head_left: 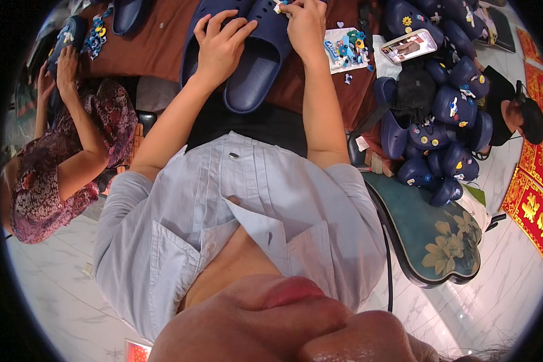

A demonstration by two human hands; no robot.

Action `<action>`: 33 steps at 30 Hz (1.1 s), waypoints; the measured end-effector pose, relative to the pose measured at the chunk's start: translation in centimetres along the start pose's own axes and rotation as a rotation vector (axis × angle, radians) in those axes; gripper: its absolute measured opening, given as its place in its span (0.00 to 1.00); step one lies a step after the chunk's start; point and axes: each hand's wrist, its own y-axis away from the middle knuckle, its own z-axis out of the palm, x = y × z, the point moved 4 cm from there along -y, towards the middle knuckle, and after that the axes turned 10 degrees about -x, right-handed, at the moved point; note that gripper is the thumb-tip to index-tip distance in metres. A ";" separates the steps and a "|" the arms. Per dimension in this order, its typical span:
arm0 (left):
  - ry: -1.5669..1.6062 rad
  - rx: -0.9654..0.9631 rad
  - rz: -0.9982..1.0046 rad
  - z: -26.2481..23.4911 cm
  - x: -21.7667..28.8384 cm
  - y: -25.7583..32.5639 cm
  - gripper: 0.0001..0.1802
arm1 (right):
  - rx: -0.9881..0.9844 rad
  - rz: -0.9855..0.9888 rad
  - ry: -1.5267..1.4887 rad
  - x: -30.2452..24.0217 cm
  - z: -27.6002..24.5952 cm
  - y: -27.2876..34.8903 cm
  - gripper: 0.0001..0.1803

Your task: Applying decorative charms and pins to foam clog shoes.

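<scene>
While the left hand (221,49) lay spread over a pair of dark-blue, perforated foam clogs (253,84), the right hand (306,27) pinched a small white-and-yellow charm (279,7).

Both forearms reached forward, elbows bent, to the brown-cloth-covered counter (148,54), where the clogs sat side by side, heels toward the person. The left hand's fingers were parted and half bent, backs upward; whether they gripped the clogs could not be told. The right hand's fingertips were drawn together on the charm, at the perforated upper of the right-hand clog. A flat white packet (330,55) with multicoloured charms (357,51) on it lay beside the right forearm.
</scene>
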 end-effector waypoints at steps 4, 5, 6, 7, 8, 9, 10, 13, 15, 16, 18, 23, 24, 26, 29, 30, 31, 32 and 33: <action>0.005 -0.022 -0.008 -0.1 0.1 0.0 0.24 | -0.022 0.054 -0.093 1.5 0.5 0.2 0.10; 0.009 -0.014 -0.007 -0.1 0.1 0.0 0.24 | -0.012 0.071 -0.118 1.7 0.6 0.3 0.11; 0.014 -0.006 -0.006 -0.2 0.0 0.0 0.24 | -0.012 0.073 -0.119 1.9 0.8 0.3 0.11; 0.013 -0.007 -0.004 -0.2 0.0 0.0 0.24 | 0.000 0.081 -0.135 2.4 1.1 0.3 0.11; 0.015 -0.002 0.000 -0.2 0.0 0.0 0.24 | 0.013 0.089 -0.150 2.7 1.3 0.4 0.12; 0.016 0.003 0.005 -0.2 0.0 0.0 0.24 | 0.016 0.090 -0.149 3.0 1.4 0.6 0.12; 0.013 0.005 0.007 -0.2 0.0 -0.1 0.24 | 0.021 0.095 -0.145 3.1 1.6 0.7 0.12; 0.013 0.019 0.015 -0.1 0.0 0.0 0.25 | 0.033 0.096 -0.129 2.9 1.6 1.1 0.13; 0.019 0.033 0.009 0.0 -0.1 -0.1 0.25 | 0.039 0.088 -0.119 2.2 1.4 1.1 0.14; 0.014 0.039 0.011 0.1 -0.1 0.0 0.25 | 0.012 0.122 -0.097 1.6 1.2 1.1 0.14; 0.019 0.057 0.023 0.1 -0.1 0.0 0.25 | -0.009 0.150 -0.077 0.9 1.0 1.1 0.15; -0.007 0.064 0.044 0.0 0.1 0.0 0.24 | 0.133 0.076 0.087 -0.3 1.0 2.4 0.17; -0.011 0.063 0.055 0.1 0.1 0.1 0.24 | 0.141 0.070 0.087 -0.1 1.2 2.8 0.17; -0.022 0.075 0.060 -0.1 0.2 0.1 0.24 | 0.157 0.040 0.014 0.2 1.2 3.4 0.19; -0.023 0.089 0.065 -0.2 0.1 0.2 0.23 | 0.190 0.043 -0.042 0.2 -0.1 5.8 0.18; -0.009 0.073 0.063 -0.2 0.1 0.2 0.23 | 0.185 0.064 -0.069 0.4 -0.7 6.8 0.17; 0.010 0.059 0.066 -0.2 0.2 0.1 0.24 | 0.188 0.075 -0.069 0.8 -1.5 8.0 0.16; 0.008 0.059 0.060 -0.1 0.0 0.3 0.24 | 0.182 0.081 -0.079 1.3 -2.0 9.2 0.15; -0.006 0.065 0.053 0.0 -0.4 0.5 0.24 | 0.176 0.127 -0.107 1.8 -2.4 10.3 0.14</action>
